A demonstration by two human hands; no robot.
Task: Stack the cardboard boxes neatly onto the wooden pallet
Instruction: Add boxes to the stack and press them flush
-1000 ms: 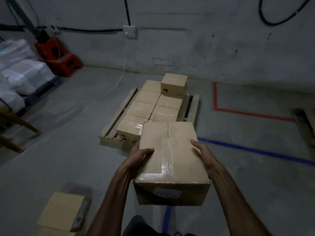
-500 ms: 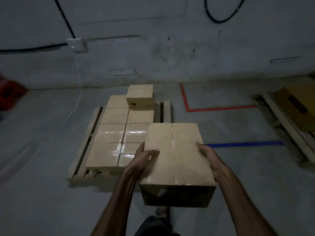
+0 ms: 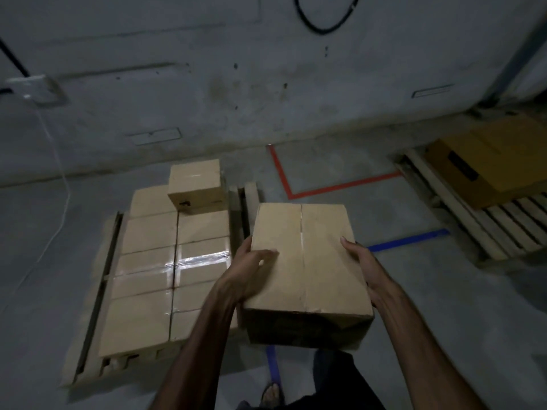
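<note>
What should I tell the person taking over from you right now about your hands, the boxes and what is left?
Left hand and right hand grip opposite sides of the carried box, held above the floor right of the wooden pallet.
Done: a bottom layer of boxes covers the pallet; one second-layer box sits at the far end.
Left: set this box down on the second layer.
</note>
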